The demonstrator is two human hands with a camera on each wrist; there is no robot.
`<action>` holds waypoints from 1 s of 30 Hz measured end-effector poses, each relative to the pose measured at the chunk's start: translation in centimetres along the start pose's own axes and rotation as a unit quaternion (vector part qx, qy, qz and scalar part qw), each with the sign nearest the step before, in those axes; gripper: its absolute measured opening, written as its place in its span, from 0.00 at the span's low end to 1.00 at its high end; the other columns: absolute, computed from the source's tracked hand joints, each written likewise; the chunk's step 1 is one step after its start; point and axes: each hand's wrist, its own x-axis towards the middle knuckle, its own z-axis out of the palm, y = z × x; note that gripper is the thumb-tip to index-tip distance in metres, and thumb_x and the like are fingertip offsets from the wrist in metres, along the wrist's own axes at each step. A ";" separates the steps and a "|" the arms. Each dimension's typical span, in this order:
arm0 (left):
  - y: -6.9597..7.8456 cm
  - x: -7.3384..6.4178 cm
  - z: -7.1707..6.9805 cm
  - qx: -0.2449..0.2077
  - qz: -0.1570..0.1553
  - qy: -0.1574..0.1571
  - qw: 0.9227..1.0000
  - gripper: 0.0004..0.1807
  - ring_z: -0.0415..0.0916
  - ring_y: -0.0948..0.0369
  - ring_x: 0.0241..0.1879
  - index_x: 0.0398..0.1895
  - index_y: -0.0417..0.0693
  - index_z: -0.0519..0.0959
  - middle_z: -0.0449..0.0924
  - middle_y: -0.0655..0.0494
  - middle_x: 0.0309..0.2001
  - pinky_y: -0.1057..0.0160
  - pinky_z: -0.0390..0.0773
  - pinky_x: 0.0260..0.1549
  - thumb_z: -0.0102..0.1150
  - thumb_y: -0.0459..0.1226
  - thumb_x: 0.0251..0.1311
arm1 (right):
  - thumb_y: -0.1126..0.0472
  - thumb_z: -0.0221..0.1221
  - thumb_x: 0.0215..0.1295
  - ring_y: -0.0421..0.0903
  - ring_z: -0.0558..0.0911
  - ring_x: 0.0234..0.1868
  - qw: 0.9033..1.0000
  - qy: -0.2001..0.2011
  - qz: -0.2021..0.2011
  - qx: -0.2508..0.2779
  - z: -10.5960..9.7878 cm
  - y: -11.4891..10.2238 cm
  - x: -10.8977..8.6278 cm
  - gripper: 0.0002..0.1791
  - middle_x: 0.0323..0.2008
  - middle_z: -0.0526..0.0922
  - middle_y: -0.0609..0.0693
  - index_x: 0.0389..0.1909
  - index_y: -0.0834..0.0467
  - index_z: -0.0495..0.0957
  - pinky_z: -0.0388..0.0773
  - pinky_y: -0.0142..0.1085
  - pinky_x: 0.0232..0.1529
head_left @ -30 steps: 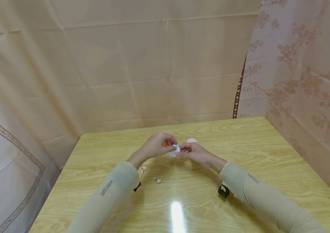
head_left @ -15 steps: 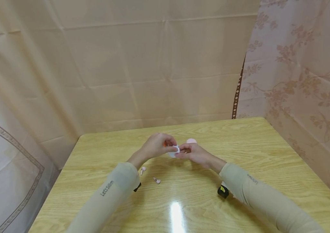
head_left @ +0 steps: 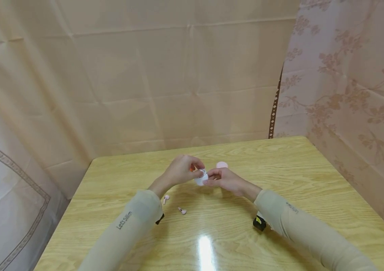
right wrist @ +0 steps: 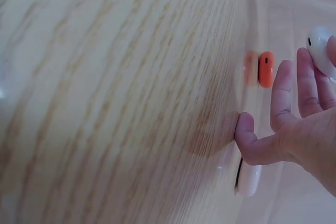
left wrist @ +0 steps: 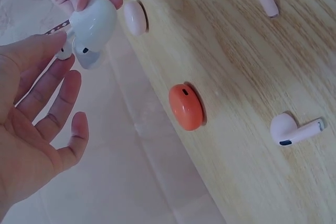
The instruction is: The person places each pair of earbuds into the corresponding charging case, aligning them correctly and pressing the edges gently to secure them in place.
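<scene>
Both hands meet over the far middle of the table at a white earbud charging case (head_left: 201, 180), its lid raised in the left wrist view. My right hand (head_left: 227, 180) grips the case between thumb and fingers. At the opening, the thumb and index finger of my left hand (head_left: 181, 169) pinch a white earbud (left wrist: 63, 52); its other fingers spread loosely. Part of the earbud is hidden by the thumb. Behind the left hand lies an orange case (left wrist: 186, 107), closed.
A pink case (head_left: 222, 165) lies beyond the right hand, near the table's far edge. Two pink earbuds, one near the left wrist (head_left: 166, 198) and another pink earbud (head_left: 182, 211) closer in, rest on the wooden table (head_left: 246, 241). Curtains hang behind.
The white case has tipped and sunk slightly between the hands, showing more of its rounded body. Both hands stay nearly in place. The pink earbuds and pink case have not moved.
</scene>
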 end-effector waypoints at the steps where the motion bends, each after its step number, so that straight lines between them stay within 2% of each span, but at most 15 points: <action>1: 0.0 0.0 0.1 0.002 0.000 0.001 1.000 0.05 0.78 0.66 0.32 0.38 0.46 0.88 0.86 0.60 0.34 0.67 0.77 0.31 0.71 0.35 0.59 | 0.63 0.64 0.69 0.59 0.81 0.51 1.000 -0.002 -0.001 0.000 0.0 0.0 0.0 0.18 0.42 0.84 0.52 0.54 0.71 0.79 0.75 0.53 0.59; 6: 0.0 -0.2 0.3 0.006 0.001 0.001 1.000 0.07 0.82 0.62 0.35 0.41 0.45 0.88 0.88 0.57 0.39 0.66 0.79 0.35 0.70 0.33 0.60 | 0.63 0.64 0.69 0.60 0.80 0.52 1.000 -0.005 -0.002 0.002 0.2 0.1 0.1 0.17 0.42 0.84 0.53 0.53 0.71 0.79 0.76 0.52 0.58; 11: 0.1 -0.3 0.3 0.027 0.007 -0.004 1.000 0.10 0.84 0.56 0.41 0.46 0.43 0.87 0.88 0.52 0.45 0.61 0.81 0.41 0.70 0.32 0.62 | 0.64 0.64 0.70 0.60 0.81 0.52 1.000 -0.004 0.000 0.006 0.2 0.3 0.1 0.17 0.41 0.85 0.52 0.53 0.71 0.79 0.76 0.51 0.58; 19: -0.1 -0.3 0.6 0.098 0.056 0.008 0.994 0.08 0.85 0.55 0.41 0.44 0.43 0.88 0.88 0.53 0.43 0.54 0.81 0.45 0.70 0.33 0.62 | 0.64 0.64 0.70 0.61 0.81 0.52 1.000 -0.004 0.003 0.015 0.2 0.3 0.1 0.18 0.41 0.85 0.51 0.54 0.72 0.78 0.77 0.51 0.58; 23: -0.3 -0.4 0.8 0.111 0.068 0.013 0.991 0.08 0.85 0.53 0.42 0.43 0.44 0.88 0.88 0.53 0.43 0.50 0.79 0.48 0.71 0.34 0.62 | 0.65 0.63 0.70 0.62 0.81 0.52 1.000 -0.006 0.001 0.017 0.1 0.3 0.1 0.18 0.41 0.85 0.52 0.55 0.72 0.78 0.76 0.53 0.58; 25: -0.3 -0.4 0.8 0.114 0.066 0.015 0.991 0.08 0.85 0.54 0.42 0.43 0.45 0.89 0.88 0.54 0.43 0.50 0.79 0.48 0.70 0.34 0.62 | 0.65 0.63 0.70 0.61 0.82 0.51 1.000 -0.007 0.001 0.017 0.1 0.4 0.1 0.17 0.41 0.85 0.52 0.54 0.72 0.78 0.76 0.52 0.58; 30: -0.3 -0.5 0.8 0.113 0.063 0.022 0.991 0.06 0.83 0.59 0.39 0.42 0.48 0.89 0.87 0.56 0.41 0.56 0.80 0.40 0.70 0.35 0.62 | 0.65 0.64 0.70 0.60 0.82 0.51 1.000 -0.010 0.001 0.019 0.1 0.3 0.1 0.18 0.41 0.86 0.52 0.54 0.72 0.78 0.76 0.52 0.58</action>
